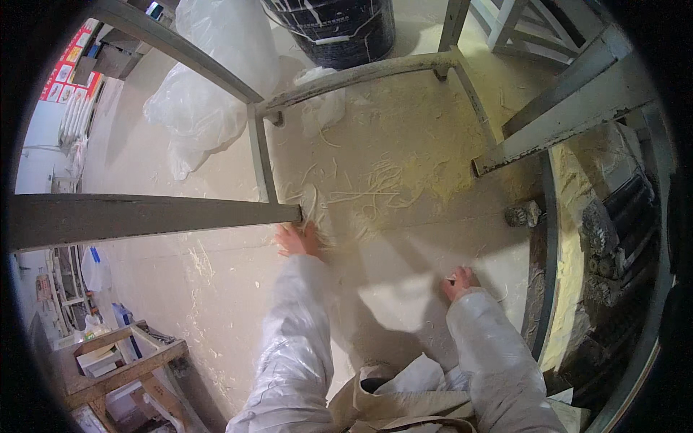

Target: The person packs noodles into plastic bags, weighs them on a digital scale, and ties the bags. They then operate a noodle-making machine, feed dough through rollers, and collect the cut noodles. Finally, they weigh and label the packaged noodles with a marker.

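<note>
My left hand [300, 240] reaches down at the floor beside the lower end of a grey metal frame leg [162, 216], its fingers spread. Just ahead of its fingertips lies a crumpled, pale piece of film or scrap [315, 208]. Long pale strips [373, 195] and yellowish dust are scattered over the floor [390, 243] beneath the frame. My right hand [460, 282] is low over the bare floor, its fingers curled inward. Whether something small sits inside those fingers is too unclear to tell. Loose whitish sleeves cover both forearms.
Ahead, a low frame crossbar [363, 76] spans the floor, with a dark bucket [341, 32] and a clear plastic bag [216, 81] beyond. On the right are another painted leg [563, 119] and dusty machinery [606, 243]. A wooden stand [130, 368] occupies the lower left.
</note>
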Demonstrator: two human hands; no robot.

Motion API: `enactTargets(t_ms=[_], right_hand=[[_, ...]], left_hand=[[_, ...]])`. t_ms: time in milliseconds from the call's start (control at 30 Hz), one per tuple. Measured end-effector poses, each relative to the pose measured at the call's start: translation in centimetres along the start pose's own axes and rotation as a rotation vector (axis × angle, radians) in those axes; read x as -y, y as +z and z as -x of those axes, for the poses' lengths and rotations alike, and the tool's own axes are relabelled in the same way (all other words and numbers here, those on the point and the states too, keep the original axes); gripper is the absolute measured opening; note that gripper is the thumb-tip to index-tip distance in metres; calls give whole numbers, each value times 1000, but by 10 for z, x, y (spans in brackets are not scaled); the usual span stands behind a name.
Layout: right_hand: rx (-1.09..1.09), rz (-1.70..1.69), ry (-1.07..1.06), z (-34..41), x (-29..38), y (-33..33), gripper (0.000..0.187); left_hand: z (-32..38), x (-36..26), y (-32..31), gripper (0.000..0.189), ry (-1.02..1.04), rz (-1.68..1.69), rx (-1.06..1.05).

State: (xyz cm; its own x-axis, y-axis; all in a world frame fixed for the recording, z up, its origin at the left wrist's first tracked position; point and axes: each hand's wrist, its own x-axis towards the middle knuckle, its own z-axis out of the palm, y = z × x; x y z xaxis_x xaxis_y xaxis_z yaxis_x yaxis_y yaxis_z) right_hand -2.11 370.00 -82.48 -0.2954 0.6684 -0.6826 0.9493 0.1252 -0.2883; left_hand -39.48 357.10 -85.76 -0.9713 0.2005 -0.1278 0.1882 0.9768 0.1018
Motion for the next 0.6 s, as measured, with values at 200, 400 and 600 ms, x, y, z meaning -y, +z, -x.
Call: enactTargets(t_ms=[200,400,600], right_hand=[[177,132,31,4,48,-34,78],[275,127,192,-7,66,-36,86],[246,105,173,-5,63,-35,85]], left_hand=[[67,2,-17,37,664,179,76],[9,-68,-61,24,955,358,-86],[-4,-22,-62,17,799,275,-159]])
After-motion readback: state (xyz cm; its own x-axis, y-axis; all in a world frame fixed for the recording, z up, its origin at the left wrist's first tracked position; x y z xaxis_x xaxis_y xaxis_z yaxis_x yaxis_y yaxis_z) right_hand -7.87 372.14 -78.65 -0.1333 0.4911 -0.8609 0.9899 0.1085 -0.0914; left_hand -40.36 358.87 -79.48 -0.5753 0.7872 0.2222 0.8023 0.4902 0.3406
